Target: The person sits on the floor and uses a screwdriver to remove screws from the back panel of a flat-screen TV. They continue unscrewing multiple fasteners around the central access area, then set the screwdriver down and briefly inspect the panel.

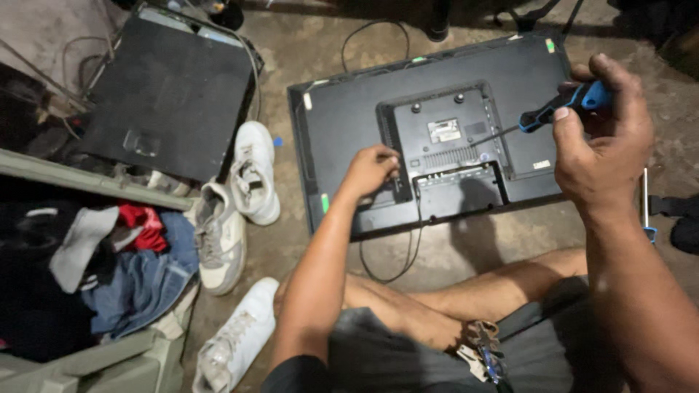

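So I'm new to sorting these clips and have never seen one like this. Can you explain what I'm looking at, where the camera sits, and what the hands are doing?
There is one picture, taken by a camera worn on a person's head and looking down, so the two bare arms and crossed legs are the wearer's own. The person sits on a concrete floor. In front of them a flat black screen lies face down, back panel up. The right hand holds a screwdriver with a blue and black handle, its tip pointing at the raised middle part of the panel. The left hand rests on the panel near that part. To the left lie white sneakers, a second dark panel and a container of clothes. Another screwdriver lies at the right, and a bunch of keys sits on the lap.
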